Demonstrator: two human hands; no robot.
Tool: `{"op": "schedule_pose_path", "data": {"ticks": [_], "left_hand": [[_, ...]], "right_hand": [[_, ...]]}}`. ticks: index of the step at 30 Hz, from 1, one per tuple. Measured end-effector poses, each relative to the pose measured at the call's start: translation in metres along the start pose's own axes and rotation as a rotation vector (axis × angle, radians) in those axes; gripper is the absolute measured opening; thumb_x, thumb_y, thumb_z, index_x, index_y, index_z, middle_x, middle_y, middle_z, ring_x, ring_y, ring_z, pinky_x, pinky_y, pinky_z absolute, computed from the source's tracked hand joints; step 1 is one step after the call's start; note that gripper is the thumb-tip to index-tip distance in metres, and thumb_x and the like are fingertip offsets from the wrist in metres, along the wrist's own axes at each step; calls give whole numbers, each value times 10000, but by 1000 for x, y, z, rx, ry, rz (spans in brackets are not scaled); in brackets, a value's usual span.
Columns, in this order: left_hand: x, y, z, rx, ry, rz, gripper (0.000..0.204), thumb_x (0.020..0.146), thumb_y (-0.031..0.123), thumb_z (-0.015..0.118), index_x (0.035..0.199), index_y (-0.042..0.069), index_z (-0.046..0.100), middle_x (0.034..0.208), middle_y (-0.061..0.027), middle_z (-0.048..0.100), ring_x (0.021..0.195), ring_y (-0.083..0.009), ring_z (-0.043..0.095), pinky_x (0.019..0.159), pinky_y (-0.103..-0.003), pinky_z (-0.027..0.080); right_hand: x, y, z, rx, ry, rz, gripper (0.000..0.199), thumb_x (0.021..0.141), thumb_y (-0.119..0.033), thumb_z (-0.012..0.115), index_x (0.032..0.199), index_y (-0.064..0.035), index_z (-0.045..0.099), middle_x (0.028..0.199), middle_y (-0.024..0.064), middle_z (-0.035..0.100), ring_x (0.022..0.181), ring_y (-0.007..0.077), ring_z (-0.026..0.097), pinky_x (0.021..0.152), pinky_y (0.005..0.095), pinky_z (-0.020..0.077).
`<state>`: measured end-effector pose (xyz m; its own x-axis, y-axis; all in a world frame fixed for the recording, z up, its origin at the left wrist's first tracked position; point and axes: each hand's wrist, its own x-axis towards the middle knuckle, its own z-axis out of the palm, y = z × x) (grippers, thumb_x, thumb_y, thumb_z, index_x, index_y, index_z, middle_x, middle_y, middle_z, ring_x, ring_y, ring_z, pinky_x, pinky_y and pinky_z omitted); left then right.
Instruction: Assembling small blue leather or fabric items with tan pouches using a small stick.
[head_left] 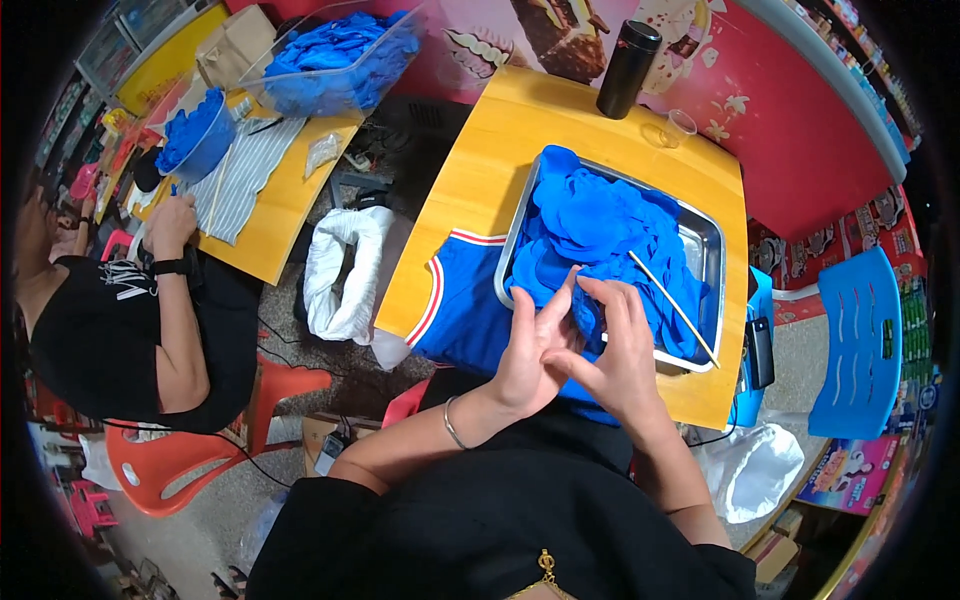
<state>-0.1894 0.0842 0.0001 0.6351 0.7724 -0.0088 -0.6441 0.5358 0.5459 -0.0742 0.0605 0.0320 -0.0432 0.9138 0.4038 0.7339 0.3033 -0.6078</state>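
I see both hands together at the near edge of the metal tray, at about 6 o'clock of it. Left hand is palm-up-ish, fingers extended and spread, tips touching the blue cloth pieces piled in the tray. Right hand has its fingers curled, thumb and forefinger pinched on a small bit of blue cloth between the two hands — I can't tell how much of it is gripped. The left hand is not closed on anything that I can make out.

The tray sits on a yellow tabletop, pile filling most of it. A thin wooden stick lies slanted across the pile at 4 o'clock of the tray, one end over the rim. A blue garment with red-white trim lies under the tray at 8 o'clock, hanging over the tabletop edge. Black cylindrical flask stands at 12 o'clock, clear plastic cup just beside it at 1 o'clock.

Another person in black sits at 9 o'clock at a second tabletop — blue pieces in a bowl there.
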Motion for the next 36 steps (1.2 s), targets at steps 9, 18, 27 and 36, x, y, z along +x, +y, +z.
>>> {"op": "schedule_pose_path", "data": {"ticks": [9,18,27,36], "left_hand": [[10,0,-11,-118,37,97,822,858,662,39,1436,77,38,1501,-108,44,1388,-225,12,1108,-411,12],[12,-3,-18,-483,-19,-65,820,877,643,102,1413,25,141,1471,-138,179,1323,-254,241,1107,-400,144],[3,-2,-20,-520,1,-79,759,903,596,232,1401,29,156,1463,-143,180,1349,-236,202,1093,-407,214],[6,-13,-27,-134,96,92,325,952,169,435,1256,62,389,1246,-69,480,1166,-165,461,1012,-357,360]], "right_hand": [[13,18,-54,1640,-208,-1,166,781,-111,647,905,-43,559,756,80,579,601,181,575,507,224,429],[14,39,-37,1565,-194,-64,142,750,-64,666,843,-31,564,696,56,563,610,171,534,584,270,445],[29,52,-23,481,-151,-100,255,724,-114,719,858,-36,517,778,56,550,604,135,560,548,234,441],[11,39,-7,163,0,179,328,714,-53,725,912,-9,468,815,72,566,744,145,608,630,264,492]]}}
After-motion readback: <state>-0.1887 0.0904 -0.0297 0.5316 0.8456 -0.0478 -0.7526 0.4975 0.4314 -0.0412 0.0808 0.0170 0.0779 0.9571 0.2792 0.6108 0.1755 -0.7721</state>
